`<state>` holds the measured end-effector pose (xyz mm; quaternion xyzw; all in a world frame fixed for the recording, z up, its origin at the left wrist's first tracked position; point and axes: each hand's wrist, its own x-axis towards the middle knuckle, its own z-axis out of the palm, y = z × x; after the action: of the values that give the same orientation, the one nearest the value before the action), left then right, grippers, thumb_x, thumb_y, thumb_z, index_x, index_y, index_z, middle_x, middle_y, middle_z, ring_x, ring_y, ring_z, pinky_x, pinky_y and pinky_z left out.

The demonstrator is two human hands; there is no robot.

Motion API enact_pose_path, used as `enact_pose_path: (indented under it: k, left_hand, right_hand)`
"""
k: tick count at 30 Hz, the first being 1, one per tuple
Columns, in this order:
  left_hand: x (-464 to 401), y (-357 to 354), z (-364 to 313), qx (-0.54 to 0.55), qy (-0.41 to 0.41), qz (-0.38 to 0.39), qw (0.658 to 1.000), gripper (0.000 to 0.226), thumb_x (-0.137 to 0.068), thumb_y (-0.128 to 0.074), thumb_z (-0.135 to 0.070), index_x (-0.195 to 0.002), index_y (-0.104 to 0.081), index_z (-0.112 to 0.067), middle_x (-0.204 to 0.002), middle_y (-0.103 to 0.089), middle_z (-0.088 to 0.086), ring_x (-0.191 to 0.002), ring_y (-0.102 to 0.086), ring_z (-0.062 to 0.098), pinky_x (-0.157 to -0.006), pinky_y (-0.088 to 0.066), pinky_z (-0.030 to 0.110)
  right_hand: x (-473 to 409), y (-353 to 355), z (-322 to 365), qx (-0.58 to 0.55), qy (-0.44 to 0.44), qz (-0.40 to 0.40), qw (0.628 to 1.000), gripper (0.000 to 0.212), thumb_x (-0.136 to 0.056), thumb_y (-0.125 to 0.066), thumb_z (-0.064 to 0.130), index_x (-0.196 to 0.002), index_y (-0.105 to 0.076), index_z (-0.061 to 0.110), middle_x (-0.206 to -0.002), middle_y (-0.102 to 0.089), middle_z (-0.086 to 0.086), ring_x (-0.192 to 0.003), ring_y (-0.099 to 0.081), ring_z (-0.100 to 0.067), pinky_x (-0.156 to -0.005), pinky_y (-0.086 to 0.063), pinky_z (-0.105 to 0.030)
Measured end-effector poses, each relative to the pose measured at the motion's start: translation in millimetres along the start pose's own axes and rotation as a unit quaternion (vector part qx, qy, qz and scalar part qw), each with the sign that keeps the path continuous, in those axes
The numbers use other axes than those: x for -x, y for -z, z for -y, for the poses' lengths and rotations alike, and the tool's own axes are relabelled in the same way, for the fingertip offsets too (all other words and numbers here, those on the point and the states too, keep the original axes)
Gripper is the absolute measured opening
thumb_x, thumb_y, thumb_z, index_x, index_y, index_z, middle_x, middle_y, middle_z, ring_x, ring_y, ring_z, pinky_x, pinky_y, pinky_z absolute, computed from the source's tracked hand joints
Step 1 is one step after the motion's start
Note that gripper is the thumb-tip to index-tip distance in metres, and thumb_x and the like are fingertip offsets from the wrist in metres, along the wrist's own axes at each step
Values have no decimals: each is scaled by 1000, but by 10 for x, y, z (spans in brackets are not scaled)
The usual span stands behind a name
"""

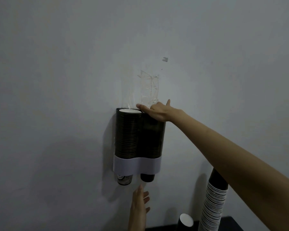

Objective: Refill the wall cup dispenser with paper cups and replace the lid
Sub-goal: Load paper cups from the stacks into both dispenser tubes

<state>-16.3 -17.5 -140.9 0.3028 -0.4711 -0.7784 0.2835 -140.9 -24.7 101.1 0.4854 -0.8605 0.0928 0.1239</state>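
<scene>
The dispenser [138, 139] hangs on the wall with 2 tubes; the right hand [157, 110] reaches into the right tube's mouth, its grip hidden; the left hand [139, 204] waits open beneath; clear wrap [148, 87] above could snag, jamming cups.

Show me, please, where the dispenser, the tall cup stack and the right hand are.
dispenser [132, 134]: head view, on the dark left tube.
cup stack [213, 202]: head view, on the white rims at mid-height.
right hand [157, 110]: head view, on the back of the hand at the dispenser's top.
</scene>
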Motion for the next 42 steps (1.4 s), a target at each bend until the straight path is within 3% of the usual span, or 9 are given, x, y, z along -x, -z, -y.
enact_pose_path:
  k: [5, 12, 16, 19, 23, 26, 31, 36, 42]
  left_hand:
    - [-48, 36, 47, -6, -14, 15, 1000, 49, -98, -31, -29, -138, -37, -2, -139, -46, 22, -129, -43, 33, -105, -33, 46]
    - [-161, -25, 177, -32, -5, 25, 999, 49, -98, -29, -31, -138, -37, -5, -140, -46, 21, -129, -43, 33, -106, -32, 46]
    - [-215, -25, 504, -128, -16, 30, 991, 45, -98, -34, -30, -134, -41, -3, -137, -47, 20, -125, -46, 33, -107, -34, 43]
    - [-228, 27, 855, -270, -13, 63, 961, 47, -96, -42, -28, -135, -37, -3, -131, -53, 12, -118, -51, 26, -95, -41, 28]
    - [-362, 100, 1307, -412, 20, 111, 904, 51, -91, -53, -21, -135, -37, -1, -129, -53, 13, -116, -54, 21, -92, -43, 23]
    - [-436, 125, 1574, -501, 34, 154, 851, 57, -87, -57, -22, -136, -35, -5, -139, -44, 14, -127, -46, 21, -102, -37, 23]
    - [-647, 93, 1988, -560, 51, 205, 801, 67, -83, -60, -20, -140, -29, -7, -144, -41, 9, -132, -41, 18, -106, -33, 19]
    - [-878, -72, 2249, -566, 20, 228, 792, 91, -74, -67, -21, -148, -15, -11, -153, -29, 5, -141, -29, 16, -114, -25, 22]
    - [-1022, -210, 2462, -569, -3, 183, 802, 85, -82, -63, -27, -148, -12, -9, -157, -17, 8, -145, -21, 20, -118, -20, 28]
  right_hand:
    - [63, -2, -111, -167, -12, -63, 984, 83, -91, -10, 61, -85, -64, -2, -84, -60, -6, -96, -51, -26, -113, -8, -58]
    - [465, -143, -389, -271, 37, -302, 913, 59, -98, -22, 38, -75, -71, 13, -82, -56, -10, -96, -53, -30, -91, -36, -39]
    - [1114, -968, -745, -342, -63, -355, 868, 48, -93, -28, 37, -84, -68, 12, -87, -49, 2, -96, -45, -18, -78, -26, -18]
    - [1672, -1948, -1046, -345, -193, -257, 882, 24, -91, -52, 24, -100, -61, 4, -101, -58, -11, -105, -51, -30, -89, -36, -30]
    - [2334, -3070, -1201, -373, -290, -11, 881, 67, -70, -75, 10, -125, -38, -2, -126, -48, -16, -122, -46, -30, -102, -39, -38]
    - [2498, -3471, -1233, -425, -308, -26, 851, 89, -64, -80, 8, -134, -25, 2, -135, -41, -12, -128, -40, -22, -104, -32, -25]
    - [2332, -3944, -1321, -456, -364, 6, 812, 120, -56, -86, 15, -146, -7, 7, -145, -35, -14, -135, -34, -27, -112, -30, -37]
    - [2310, -4242, -1342, -401, -389, -18, 829, 83, -53, -80, 43, -125, -46, 20, -121, -58, 0, -118, -47, -23, -98, -43, -35]
    - [2373, -4305, -1293, -336, -356, 0, 872, 74, -55, -76, 46, -116, -47, 17, -107, -50, 2, -110, -41, -17, -90, -37, -20]
